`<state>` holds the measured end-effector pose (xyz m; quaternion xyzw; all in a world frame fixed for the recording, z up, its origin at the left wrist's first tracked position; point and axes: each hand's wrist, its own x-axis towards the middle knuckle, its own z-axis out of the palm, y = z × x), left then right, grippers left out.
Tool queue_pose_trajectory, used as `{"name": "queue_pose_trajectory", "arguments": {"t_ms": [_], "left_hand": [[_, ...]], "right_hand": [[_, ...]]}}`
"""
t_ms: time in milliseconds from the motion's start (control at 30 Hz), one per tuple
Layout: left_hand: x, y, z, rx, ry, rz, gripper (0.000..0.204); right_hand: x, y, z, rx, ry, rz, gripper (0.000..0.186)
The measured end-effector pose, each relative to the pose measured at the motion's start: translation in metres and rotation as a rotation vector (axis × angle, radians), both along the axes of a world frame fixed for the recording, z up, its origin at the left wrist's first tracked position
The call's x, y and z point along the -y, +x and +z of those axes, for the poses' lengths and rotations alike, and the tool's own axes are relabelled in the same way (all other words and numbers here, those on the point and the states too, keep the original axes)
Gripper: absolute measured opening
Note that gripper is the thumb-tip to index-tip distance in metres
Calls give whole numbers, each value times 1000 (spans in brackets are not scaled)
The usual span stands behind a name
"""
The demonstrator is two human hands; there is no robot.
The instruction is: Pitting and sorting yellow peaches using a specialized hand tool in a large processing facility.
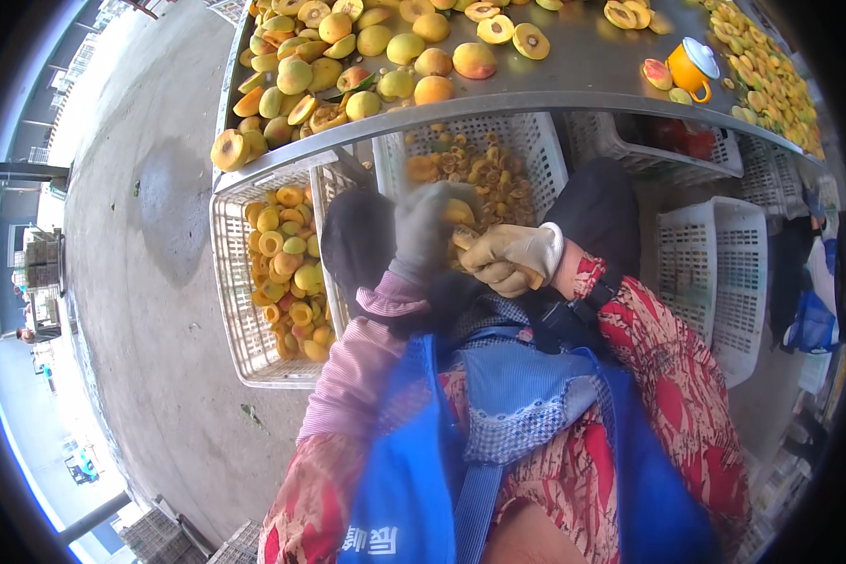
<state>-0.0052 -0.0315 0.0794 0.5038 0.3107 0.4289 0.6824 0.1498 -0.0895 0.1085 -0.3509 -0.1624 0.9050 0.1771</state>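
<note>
My left hand [423, 226], in a grey glove and smeared by motion, is closed around a yellow fruit [458, 211] above my lap. Just right of it, my right hand [508, 258], in a cream glove, grips a slim wooden-looking tool [534, 276], its working end hard to make out. Beyond both hands a white crate [545, 150] holds pits and fruit scraps [498, 174]. Left of my legs, another white crate [235, 329] holds many halved and whole yellow-orange fruits [301, 277].
A metal table [592, 75] ahead bears piles of whole and cut fruit [376, 42] and a yellow mug with a lid [688, 75]. To the right stand a white crate [686, 282], a crate with red contents [686, 141] and a blue bag [813, 320].
</note>
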Motion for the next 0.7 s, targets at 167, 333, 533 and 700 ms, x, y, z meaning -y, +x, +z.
{"name": "queue_pose_trajectory", "arguments": {"t_ms": [167,333,533,700], "left_hand": [[-3,13,-7,65,-7,-77,37],[3,24,6,329,-421,-73,47],[0,23,19,594,-633,-226,44],[-42,-74,51,-533,349,534,36]], "right_hand": [[3,11,-17,-185,27,-35,21],[9,10,-34,-476,33,-71,19],[15,4,-24,-787,105,-94,8],[-9,-5,-25,-59,284,-51,13]]}}
